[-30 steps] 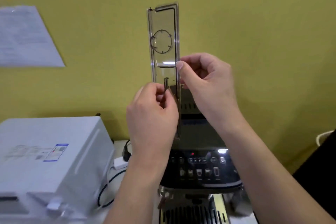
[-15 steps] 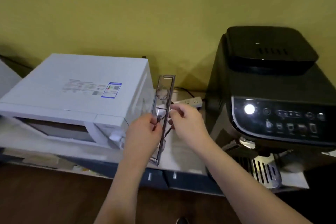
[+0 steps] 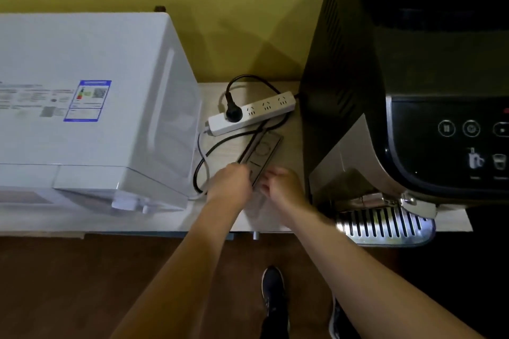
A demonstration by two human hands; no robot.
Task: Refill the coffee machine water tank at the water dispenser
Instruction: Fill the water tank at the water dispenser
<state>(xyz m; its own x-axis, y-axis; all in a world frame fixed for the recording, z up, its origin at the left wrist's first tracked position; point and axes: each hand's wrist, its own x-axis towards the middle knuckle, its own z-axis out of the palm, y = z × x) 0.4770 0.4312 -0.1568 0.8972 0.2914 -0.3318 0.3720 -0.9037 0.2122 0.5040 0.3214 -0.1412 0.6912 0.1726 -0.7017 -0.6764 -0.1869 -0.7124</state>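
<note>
Both hands meet over the strip of table (image 3: 292, 129) between the white microwave (image 3: 91, 107) and the black coffee machine (image 3: 407, 107), setting down a long clear plastic lid (image 3: 261, 153), which by its shape looks like the cover of the water tank. The left hand (image 3: 230, 183) pinches the lid's near end on one long edge and the right hand (image 3: 283, 187) holds the opposite edge, fingers curled around it, so the thin piece stays level as it goes flat. It lies lengthwise, pointing toward the back edge, its far end just short of the white power strip (image 3: 252, 113) and over the black cable (image 3: 220, 146). Parking it here likely frees both hands for the tank itself, which cannot be made out in this view; the dispenser is not visible either.
</note>
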